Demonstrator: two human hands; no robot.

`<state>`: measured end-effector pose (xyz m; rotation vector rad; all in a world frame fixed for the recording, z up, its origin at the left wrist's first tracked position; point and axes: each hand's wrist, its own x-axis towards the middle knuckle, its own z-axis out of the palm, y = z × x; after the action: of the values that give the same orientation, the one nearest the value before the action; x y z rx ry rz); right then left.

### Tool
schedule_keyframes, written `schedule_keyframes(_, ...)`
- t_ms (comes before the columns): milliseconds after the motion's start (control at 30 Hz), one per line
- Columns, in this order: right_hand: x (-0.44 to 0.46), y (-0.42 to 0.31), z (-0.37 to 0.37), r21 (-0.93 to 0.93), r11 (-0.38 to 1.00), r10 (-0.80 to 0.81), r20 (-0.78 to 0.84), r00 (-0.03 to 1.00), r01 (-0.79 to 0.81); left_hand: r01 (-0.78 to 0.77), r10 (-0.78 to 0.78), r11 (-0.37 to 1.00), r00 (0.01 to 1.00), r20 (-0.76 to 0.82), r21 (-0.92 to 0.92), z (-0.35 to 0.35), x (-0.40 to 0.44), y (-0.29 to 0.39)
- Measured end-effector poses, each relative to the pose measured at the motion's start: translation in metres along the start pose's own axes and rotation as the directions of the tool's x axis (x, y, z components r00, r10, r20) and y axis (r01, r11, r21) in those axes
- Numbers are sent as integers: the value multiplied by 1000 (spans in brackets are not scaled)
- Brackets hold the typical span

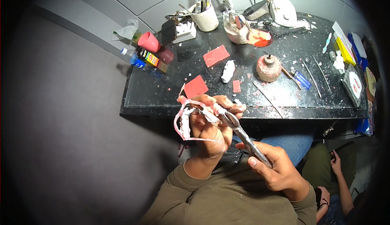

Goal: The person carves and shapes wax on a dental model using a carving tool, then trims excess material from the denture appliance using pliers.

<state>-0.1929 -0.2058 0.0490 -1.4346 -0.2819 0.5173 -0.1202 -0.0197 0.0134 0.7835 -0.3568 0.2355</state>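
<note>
My left hand [209,133] is closed around a white and pink moulded piece [185,121], raised just in front of the black table's edge. Thin pink strips loop out from the piece on its left side. My right hand [278,166] grips a long metal tool [250,141] by its lower end. The tool's upper end meets the piece at my left fingers; the exact contact is hard to make out. Beyond my left hand lie a red sheet [196,87], a second red sheet [216,56], a small red square [237,86] and a white lumpy piece [228,71].
On the black table [154,93] stand a round burner-like jar [268,68], a blue lighter [302,80], thin tools [268,99], a red cup [149,42], a bottle [133,57] and a white tool holder [205,18]. Another person's arms [343,180] show at the lower right.
</note>
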Motion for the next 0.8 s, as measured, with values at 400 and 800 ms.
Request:
schedule_keyframes(400,1,1,5,-229,963,-161,-75,984,140,-27,30,997,999,34,-75,2,4,-2)
schedule_keyframes(800,0,13,2,-388,865,-375,-74,924,320,185,-70,941,925,373,-283,-2,12,13)
